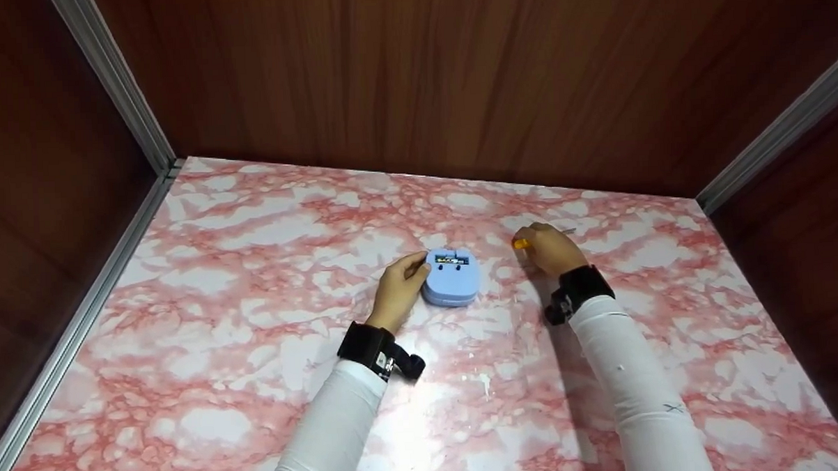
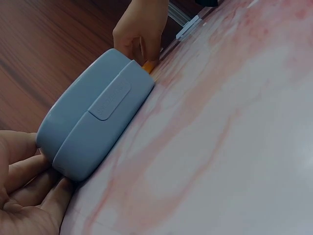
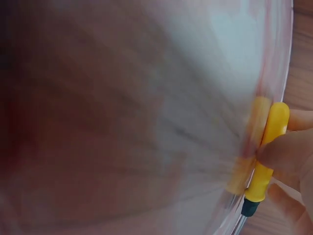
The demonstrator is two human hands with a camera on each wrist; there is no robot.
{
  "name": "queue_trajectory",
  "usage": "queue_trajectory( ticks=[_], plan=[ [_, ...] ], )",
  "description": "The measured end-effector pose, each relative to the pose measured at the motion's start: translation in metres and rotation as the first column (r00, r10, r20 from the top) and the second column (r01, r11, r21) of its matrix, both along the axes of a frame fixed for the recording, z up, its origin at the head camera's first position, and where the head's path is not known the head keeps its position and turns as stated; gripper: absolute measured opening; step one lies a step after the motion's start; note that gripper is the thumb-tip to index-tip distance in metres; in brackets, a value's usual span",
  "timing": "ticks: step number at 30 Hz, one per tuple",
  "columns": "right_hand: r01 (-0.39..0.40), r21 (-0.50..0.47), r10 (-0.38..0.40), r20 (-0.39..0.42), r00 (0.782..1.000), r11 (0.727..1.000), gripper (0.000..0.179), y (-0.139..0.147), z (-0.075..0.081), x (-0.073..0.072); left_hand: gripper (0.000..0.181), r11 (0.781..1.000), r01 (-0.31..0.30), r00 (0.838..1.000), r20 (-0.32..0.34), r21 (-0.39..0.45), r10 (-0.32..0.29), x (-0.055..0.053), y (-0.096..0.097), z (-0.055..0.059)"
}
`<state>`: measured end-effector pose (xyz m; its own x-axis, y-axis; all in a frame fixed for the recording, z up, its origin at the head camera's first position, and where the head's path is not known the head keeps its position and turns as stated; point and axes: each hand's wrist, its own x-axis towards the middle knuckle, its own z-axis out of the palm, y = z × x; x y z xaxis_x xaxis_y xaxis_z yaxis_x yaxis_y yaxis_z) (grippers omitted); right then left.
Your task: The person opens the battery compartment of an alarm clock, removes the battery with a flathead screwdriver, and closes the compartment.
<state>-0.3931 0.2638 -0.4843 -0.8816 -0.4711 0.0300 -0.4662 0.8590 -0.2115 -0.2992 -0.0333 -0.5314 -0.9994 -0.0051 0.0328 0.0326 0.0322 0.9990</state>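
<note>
From where I'm standing, the left hand (image 1: pixel 401 281) grips the left side of a rounded blue battery-powered device (image 1: pixel 452 284) resting on the pink-marbled surface (image 1: pixel 509 413), its uncovered compartment showing a battery (image 1: pixel 452 260). Well to the right, the right hand's (image 1: pixel 548 248) fingers pinch a screwdriver (image 3: pixel 259 182) by its yellow handle, the metal shaft pointing away from the device.

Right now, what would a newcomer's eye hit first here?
Likely the pale blue case near the middle of the red-and-white marbled tabletop, with what looks like a battery in its top slot and the left hand holding its left side. Then the yellow-handled tool in the right hand, off to the case's right.
</note>
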Motion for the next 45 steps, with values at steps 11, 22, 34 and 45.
queue_trajectory(
  ticks=[11, 22, 34, 45],
  plan=[
    [0.079, -0.06, -0.075, 0.061, 0.995, 0.995, 0.017, 0.003, 0.005, 0.002, 0.039, 1.0, -0.004, 1.0, -0.016, -0.011, 0.004, -0.001, 0.0, 0.0],
    [0.078, -0.118, -0.068, 0.09, 0.994, 0.99, 0.016, 0.009, 0.004, 0.005, 0.04, 0.999, 0.005, 1.0, 0.002, 0.043, -0.005, -0.001, 0.003, 0.0],
    [-0.01, -0.238, 0.008, -0.008, 1.0, 0.971, 0.017, 0.008, -0.002, 0.007, 0.04, 1.0, 0.003, 1.0, -0.014, 0.001, -0.003, 0.001, 0.001, 0.002],
    [0.027, -0.38, -0.04, -0.026, 0.999, 0.924, 0.004, -0.008, 0.007, 0.007, 0.04, 1.0, -0.011, 1.0, 0.002, 0.004, 0.011, 0.0, 0.0, 0.001]
  ],
)
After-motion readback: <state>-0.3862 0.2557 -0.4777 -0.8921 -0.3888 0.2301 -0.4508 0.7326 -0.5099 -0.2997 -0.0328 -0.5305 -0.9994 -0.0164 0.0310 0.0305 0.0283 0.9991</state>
